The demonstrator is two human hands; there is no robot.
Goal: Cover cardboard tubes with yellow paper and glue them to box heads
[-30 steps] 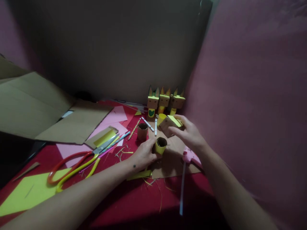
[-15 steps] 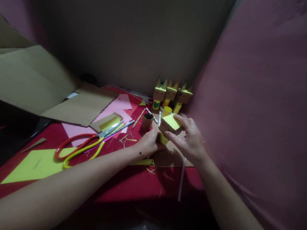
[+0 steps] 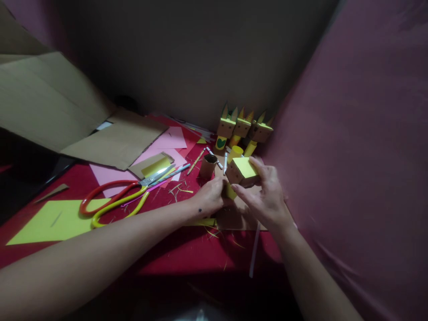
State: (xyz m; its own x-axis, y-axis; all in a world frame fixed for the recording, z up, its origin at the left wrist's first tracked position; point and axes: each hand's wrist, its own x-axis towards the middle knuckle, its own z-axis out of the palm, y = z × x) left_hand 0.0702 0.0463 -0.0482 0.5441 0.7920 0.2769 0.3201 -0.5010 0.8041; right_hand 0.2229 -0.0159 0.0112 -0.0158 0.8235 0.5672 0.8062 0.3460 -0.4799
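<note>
A small cardboard box (image 3: 244, 171) with a yellow top and dark dots on its side is pinched between the thumb and fingers of my right hand (image 3: 270, 196). Directly under it, a yellow paper tube (image 3: 230, 191) is gripped by my left hand (image 3: 210, 196), whose fingers are curled and partly hidden behind the tube. The box rests on or just over the tube's upper end; I cannot tell if they are joined. Beneath both hands lies a flat piece of cardboard (image 3: 234, 218).
Three box-headed figures (image 3: 244, 127) with pointed ears stand at the back. A bare cardboard tube (image 3: 208, 166) and another yellow tube (image 3: 236, 153) stand nearer. Large scissors (image 3: 117, 196), yellow paper (image 3: 40, 223), pink sheets (image 3: 172, 137) and a large cardboard box (image 3: 50, 93) lie left.
The whole view has shifted slightly, so everything sits a little further right and higher. Both hands keep their hold on the box and tube, with hardly any visible movement between them.
</note>
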